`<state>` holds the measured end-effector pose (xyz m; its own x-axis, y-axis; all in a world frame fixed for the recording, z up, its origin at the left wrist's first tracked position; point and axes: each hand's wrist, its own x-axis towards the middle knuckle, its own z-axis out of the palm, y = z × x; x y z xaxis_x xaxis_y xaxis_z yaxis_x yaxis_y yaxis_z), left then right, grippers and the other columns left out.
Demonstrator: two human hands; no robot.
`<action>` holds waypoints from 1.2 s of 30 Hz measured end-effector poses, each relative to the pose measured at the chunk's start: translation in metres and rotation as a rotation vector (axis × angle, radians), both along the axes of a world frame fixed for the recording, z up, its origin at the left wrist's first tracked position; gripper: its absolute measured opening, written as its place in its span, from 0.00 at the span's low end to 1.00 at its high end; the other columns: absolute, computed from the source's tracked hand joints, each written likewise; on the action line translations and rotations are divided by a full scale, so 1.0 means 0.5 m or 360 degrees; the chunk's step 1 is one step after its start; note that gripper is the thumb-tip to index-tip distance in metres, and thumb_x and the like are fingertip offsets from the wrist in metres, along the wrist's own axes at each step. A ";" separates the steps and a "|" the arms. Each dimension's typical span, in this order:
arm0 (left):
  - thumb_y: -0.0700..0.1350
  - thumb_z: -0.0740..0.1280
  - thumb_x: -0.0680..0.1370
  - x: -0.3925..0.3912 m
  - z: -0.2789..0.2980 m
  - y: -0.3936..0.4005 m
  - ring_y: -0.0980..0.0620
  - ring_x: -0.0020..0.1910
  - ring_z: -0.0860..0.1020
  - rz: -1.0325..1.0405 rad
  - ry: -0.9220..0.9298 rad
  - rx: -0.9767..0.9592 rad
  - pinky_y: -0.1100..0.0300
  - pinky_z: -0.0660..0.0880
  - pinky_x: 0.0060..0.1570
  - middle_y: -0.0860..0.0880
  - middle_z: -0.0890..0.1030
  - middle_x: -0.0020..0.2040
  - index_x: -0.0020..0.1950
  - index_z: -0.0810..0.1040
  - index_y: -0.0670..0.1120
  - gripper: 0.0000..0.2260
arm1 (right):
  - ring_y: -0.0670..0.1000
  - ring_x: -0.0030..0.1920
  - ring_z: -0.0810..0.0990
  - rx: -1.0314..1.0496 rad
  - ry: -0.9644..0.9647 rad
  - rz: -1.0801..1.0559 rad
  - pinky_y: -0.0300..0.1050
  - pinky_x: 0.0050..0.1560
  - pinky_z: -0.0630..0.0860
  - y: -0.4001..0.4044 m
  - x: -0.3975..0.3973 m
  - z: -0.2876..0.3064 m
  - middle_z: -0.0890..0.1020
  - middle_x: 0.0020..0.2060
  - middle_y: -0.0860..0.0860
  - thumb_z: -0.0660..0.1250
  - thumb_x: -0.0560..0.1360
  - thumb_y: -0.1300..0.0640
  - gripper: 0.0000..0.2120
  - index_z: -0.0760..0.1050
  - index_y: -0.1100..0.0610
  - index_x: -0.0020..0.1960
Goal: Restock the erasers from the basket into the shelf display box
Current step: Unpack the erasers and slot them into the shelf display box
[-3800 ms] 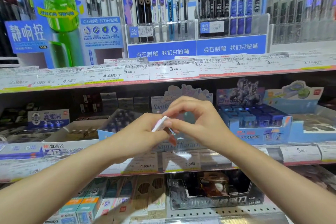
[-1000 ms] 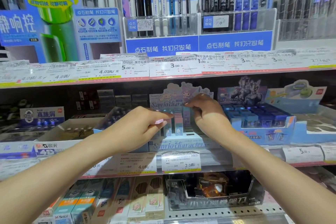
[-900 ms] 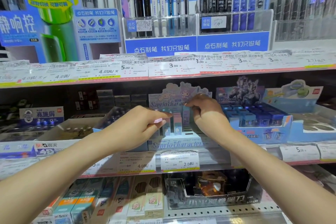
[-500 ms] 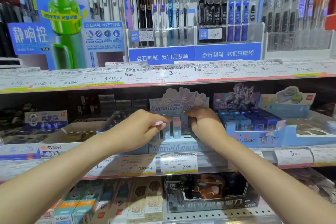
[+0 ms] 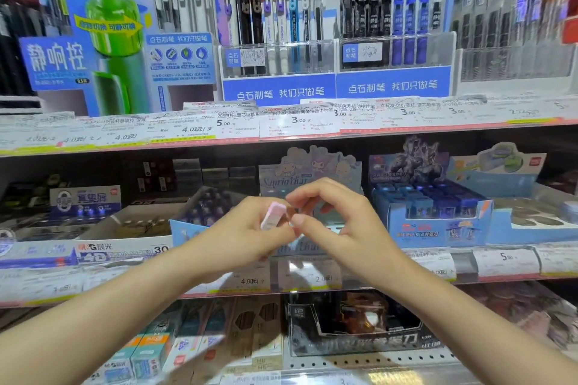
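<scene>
The pink eraser (image 5: 272, 216) is held in the left hand (image 5: 242, 236) grip, before the display box (image 5: 312, 166) on the shelf. The right hand (image 5: 341, 222) fingertips pinch near its end. It should be passed upright, then slotted into a row.

The display box (image 5: 312, 172) sits on the middle shelf (image 5: 500, 262), at its centre. Before the display box, the left hand (image 5: 240, 234) and right hand (image 5: 341, 222) meet, an eraser (image 5: 272, 215) between them. Right of the display box stands a sharpener box (image 5: 434, 216). Left of it lies an open carton (image 5: 131, 225). Above it, on the upper shelf (image 5: 281, 131), stand pen racks (image 5: 337, 72). Below it sits a knife box (image 5: 359, 328).
</scene>
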<state>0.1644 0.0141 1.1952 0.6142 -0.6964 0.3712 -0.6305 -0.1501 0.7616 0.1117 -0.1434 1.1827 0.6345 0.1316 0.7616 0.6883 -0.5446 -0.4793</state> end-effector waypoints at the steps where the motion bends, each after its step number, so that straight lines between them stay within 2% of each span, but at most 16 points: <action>1: 0.39 0.64 0.70 -0.005 -0.002 0.000 0.59 0.24 0.61 -0.0022 0.0095 0.0014 0.68 0.60 0.24 0.56 0.64 0.25 0.34 0.71 0.43 0.06 | 0.43 0.44 0.76 -0.0023 0.0008 0.0039 0.28 0.46 0.67 0.004 -0.003 0.002 0.80 0.43 0.50 0.67 0.70 0.59 0.09 0.79 0.56 0.50; 5: 0.33 0.61 0.66 -0.018 0.001 -0.001 0.60 0.22 0.62 -0.0135 0.0324 0.0053 0.70 0.61 0.22 0.55 0.65 0.25 0.29 0.71 0.50 0.12 | 0.44 0.43 0.76 0.0016 0.0032 0.0100 0.29 0.44 0.68 0.013 0.001 0.008 0.81 0.42 0.50 0.70 0.69 0.58 0.08 0.82 0.56 0.47; 7: 0.33 0.61 0.66 -0.021 0.001 0.000 0.59 0.23 0.62 -0.0191 0.0389 0.0062 0.69 0.61 0.23 0.52 0.64 0.28 0.32 0.69 0.47 0.09 | 0.44 0.41 0.77 0.0056 0.0079 0.0113 0.31 0.42 0.70 0.013 0.002 0.010 0.81 0.41 0.48 0.70 0.69 0.58 0.05 0.81 0.55 0.44; 9: 0.34 0.62 0.67 -0.021 -0.003 0.002 0.58 0.25 0.62 -0.0232 0.0442 0.0046 0.68 0.61 0.24 0.49 0.64 0.30 0.34 0.69 0.45 0.06 | 0.43 0.38 0.77 0.0065 0.0173 0.0156 0.39 0.43 0.74 0.011 0.002 0.013 0.82 0.38 0.46 0.71 0.69 0.60 0.04 0.80 0.52 0.42; 11: 0.37 0.62 0.68 -0.021 -0.007 0.006 0.56 0.26 0.62 -0.0294 0.0567 -0.0007 0.67 0.62 0.26 0.49 0.65 0.30 0.35 0.73 0.45 0.04 | 0.44 0.35 0.77 0.0065 0.0284 0.0238 0.43 0.43 0.75 0.006 0.001 0.017 0.82 0.35 0.48 0.71 0.70 0.63 0.05 0.79 0.53 0.42; 12: 0.39 0.63 0.69 -0.020 -0.006 0.010 0.55 0.27 0.64 -0.0332 0.0675 -0.0053 0.65 0.65 0.27 0.48 0.68 0.30 0.37 0.77 0.44 0.03 | 0.45 0.35 0.77 0.0085 0.0329 0.0297 0.43 0.42 0.76 0.000 0.001 0.020 0.81 0.35 0.49 0.70 0.71 0.64 0.05 0.79 0.55 0.42; 14: 0.46 0.63 0.70 -0.009 -0.004 0.019 0.52 0.29 0.73 -0.0347 0.0961 -0.0135 0.62 0.74 0.31 0.45 0.76 0.33 0.43 0.81 0.40 0.11 | 0.47 0.37 0.79 0.0176 0.0407 0.0424 0.40 0.43 0.77 -0.017 0.000 0.024 0.81 0.35 0.49 0.69 0.71 0.66 0.06 0.78 0.56 0.42; 16: 0.47 0.64 0.70 0.005 -0.002 0.030 0.49 0.33 0.78 -0.0363 0.1169 -0.0150 0.59 0.78 0.36 0.43 0.80 0.36 0.44 0.83 0.38 0.14 | 0.46 0.40 0.80 0.0254 0.0472 0.0537 0.38 0.46 0.77 -0.034 0.001 0.027 0.81 0.36 0.46 0.69 0.70 0.66 0.06 0.77 0.56 0.42; 19: 0.44 0.74 0.67 0.017 -0.010 0.038 0.52 0.35 0.80 -0.0455 0.1099 -0.0065 0.61 0.77 0.36 0.45 0.81 0.37 0.46 0.82 0.39 0.11 | 0.46 0.42 0.80 0.0265 0.0519 0.0604 0.37 0.47 0.76 -0.042 0.005 0.024 0.82 0.38 0.46 0.69 0.70 0.66 0.05 0.77 0.57 0.43; 22: 0.40 0.75 0.66 0.016 -0.022 0.032 0.54 0.32 0.78 -0.0358 0.1010 -0.0121 0.64 0.76 0.35 0.48 0.80 0.34 0.43 0.79 0.41 0.09 | 0.47 0.46 0.81 0.0316 0.0543 0.0636 0.37 0.49 0.76 -0.041 0.007 0.019 0.83 0.44 0.47 0.67 0.70 0.66 0.08 0.78 0.56 0.46; 24: 0.36 0.72 0.67 0.010 -0.023 0.020 0.57 0.29 0.77 -0.0191 0.0895 -0.0237 0.66 0.75 0.32 0.50 0.80 0.31 0.39 0.78 0.42 0.05 | 0.47 0.46 0.82 0.0385 0.0569 0.0611 0.36 0.48 0.77 -0.037 0.008 0.016 0.82 0.48 0.48 0.67 0.71 0.67 0.11 0.77 0.55 0.50; 25: 0.35 0.74 0.67 0.007 -0.024 0.014 0.58 0.28 0.75 -0.0118 0.0811 -0.0282 0.67 0.74 0.31 0.50 0.79 0.29 0.37 0.77 0.42 0.06 | 0.47 0.45 0.81 0.0433 0.0572 0.0563 0.36 0.47 0.77 -0.034 0.009 0.013 0.82 0.48 0.48 0.68 0.71 0.67 0.12 0.77 0.55 0.51; 28: 0.37 0.72 0.67 0.004 -0.023 -0.002 0.55 0.29 0.73 0.0019 0.0604 -0.0364 0.68 0.71 0.31 0.49 0.78 0.29 0.37 0.77 0.41 0.04 | 0.47 0.39 0.80 0.0494 0.0506 0.0354 0.35 0.44 0.77 -0.023 0.016 0.006 0.81 0.41 0.48 0.71 0.69 0.68 0.13 0.77 0.54 0.49; 31: 0.35 0.72 0.70 0.014 -0.025 -0.012 0.54 0.30 0.74 0.0193 0.0327 -0.0329 0.65 0.73 0.33 0.47 0.79 0.32 0.39 0.78 0.40 0.04 | 0.46 0.37 0.78 0.0431 0.0422 0.0256 0.35 0.42 0.77 -0.022 0.024 0.011 0.80 0.37 0.50 0.70 0.69 0.69 0.14 0.78 0.51 0.46; 33: 0.40 0.73 0.70 0.023 -0.026 -0.012 0.57 0.33 0.75 0.0309 -0.0125 -0.0252 0.64 0.75 0.38 0.50 0.79 0.34 0.40 0.78 0.42 0.05 | 0.45 0.37 0.79 0.0473 0.0347 0.0202 0.36 0.42 0.78 -0.037 0.032 0.023 0.80 0.37 0.50 0.69 0.69 0.71 0.15 0.77 0.51 0.45; 36: 0.50 0.66 0.71 0.045 -0.025 0.003 0.57 0.44 0.75 0.0398 -0.1155 0.0140 0.64 0.72 0.45 0.51 0.78 0.44 0.48 0.77 0.45 0.11 | 0.46 0.40 0.79 0.0456 0.0190 0.0029 0.41 0.47 0.78 -0.072 0.049 0.041 0.80 0.40 0.50 0.67 0.70 0.71 0.16 0.76 0.50 0.46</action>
<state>0.1869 0.0155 1.1827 0.3812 -0.6144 0.6908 -0.9066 -0.3946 0.1494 0.1361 -0.1796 1.2031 0.7214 -0.0657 0.6894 0.6260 -0.3637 -0.6898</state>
